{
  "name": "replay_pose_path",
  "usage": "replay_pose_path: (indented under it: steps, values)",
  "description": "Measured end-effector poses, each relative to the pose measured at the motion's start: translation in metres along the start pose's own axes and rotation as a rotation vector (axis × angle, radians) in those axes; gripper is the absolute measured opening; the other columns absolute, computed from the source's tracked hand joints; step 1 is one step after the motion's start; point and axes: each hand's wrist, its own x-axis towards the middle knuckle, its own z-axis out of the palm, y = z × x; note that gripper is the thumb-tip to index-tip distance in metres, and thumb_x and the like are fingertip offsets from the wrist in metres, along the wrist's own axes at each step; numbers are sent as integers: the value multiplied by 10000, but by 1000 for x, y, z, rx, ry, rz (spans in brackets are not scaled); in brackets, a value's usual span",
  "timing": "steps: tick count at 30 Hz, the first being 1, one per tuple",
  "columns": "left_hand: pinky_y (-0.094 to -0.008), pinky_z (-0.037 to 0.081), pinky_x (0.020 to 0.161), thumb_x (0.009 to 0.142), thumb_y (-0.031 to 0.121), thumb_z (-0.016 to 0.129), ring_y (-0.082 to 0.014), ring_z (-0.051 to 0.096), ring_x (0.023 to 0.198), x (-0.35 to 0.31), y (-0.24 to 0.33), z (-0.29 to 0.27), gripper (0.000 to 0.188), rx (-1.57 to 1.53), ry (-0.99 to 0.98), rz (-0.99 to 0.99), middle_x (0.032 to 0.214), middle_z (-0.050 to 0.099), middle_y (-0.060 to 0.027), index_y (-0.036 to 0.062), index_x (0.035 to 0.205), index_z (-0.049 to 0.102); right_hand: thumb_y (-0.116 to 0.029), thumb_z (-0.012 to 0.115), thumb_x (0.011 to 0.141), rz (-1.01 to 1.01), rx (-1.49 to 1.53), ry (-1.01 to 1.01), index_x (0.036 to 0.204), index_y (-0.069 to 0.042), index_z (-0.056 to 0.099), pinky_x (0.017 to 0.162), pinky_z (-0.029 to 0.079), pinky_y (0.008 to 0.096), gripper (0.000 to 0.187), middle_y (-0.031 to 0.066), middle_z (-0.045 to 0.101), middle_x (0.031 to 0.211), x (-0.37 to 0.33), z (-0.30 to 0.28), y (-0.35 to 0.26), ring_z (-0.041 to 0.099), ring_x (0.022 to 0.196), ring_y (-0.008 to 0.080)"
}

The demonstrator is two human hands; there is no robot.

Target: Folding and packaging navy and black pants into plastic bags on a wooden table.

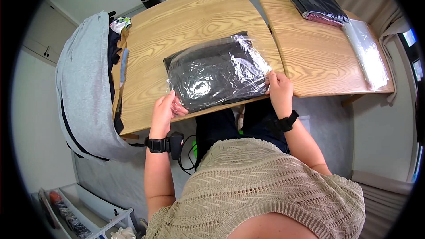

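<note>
A clear plastic bag (208, 82) lies at the front edge of the wooden table, with a folded black garment (171, 62) showing through it. Dark cloth shows along the far side; whether it lies inside the bag or beneath the film there, I cannot tell. My left hand (166, 109) pinches the bag's near left corner between thumb and fingers. At the near right corner, my right hand (279, 89) grips the plastic, thumb on top. Both wrists wear black straps, the left with a small device.
A grey cloth (84, 93) drapes over piled clothes (118, 68) on the left. On the right-hand table (305, 57) lie bagged folded garments (316, 4) and clear plastic bags (365, 55). A black cup (150, 0) stands beyond; a white divided bin (95, 212) sits lower left.
</note>
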Motion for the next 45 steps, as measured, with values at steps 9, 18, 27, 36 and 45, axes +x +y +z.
replay_pose_path:
  steps: [9, 18, 27, 36, 45]
  values:
    - [-182, 313, 414, 974, 388, 472, -123, 605, 525, -4, -10, -2, 335, 8, 71, 24, 638, 560, -5, 97, 819, 530, -225, 547, 945, 8, -84, -22, 870, 55, 647, 432, 400, 241, 306, 46, 577, 629, 8, 3, -6, 495, 448, 89]
    - [-248, 479, 461, 994, 308, 444, -108, 511, 472, -4, -25, 5, 352, -85, 156, 164, 598, 518, -38, 48, 762, 494, -312, 553, 937, -62, -281, -80, 741, 31, 632, 448, 391, 307, 403, 65, 530, 509, 26, 10, -14, 481, 411, 153]
    - [-252, 465, 455, 994, 304, 436, -111, 505, 469, -4, -27, 3, 331, -134, 166, 76, 584, 512, -31, 70, 765, 482, -62, 613, 827, -567, -431, 123, 1039, -29, 590, 810, 424, 411, 215, 153, 607, 987, -20, 25, -46, 558, 918, 327]
    - [-218, 436, 516, 986, 286, 462, -110, 555, 516, -21, -5, 5, 266, -161, 196, -3, 653, 547, -22, 71, 836, 507, -384, 555, 889, -919, -893, -346, 1305, -175, 518, 1036, 319, 484, 467, 135, 476, 1349, -34, 89, -40, 421, 1275, 275]
    - [-429, 314, 1061, 913, 215, 534, -333, 375, 1303, -8, 50, 44, 413, 1176, -79, 973, 1370, 442, -162, 6, 1263, 469, -389, 549, 884, -907, -914, -436, 1265, -135, 548, 1050, 295, 501, 457, 140, 488, 1347, -28, 91, -41, 412, 1288, 295]
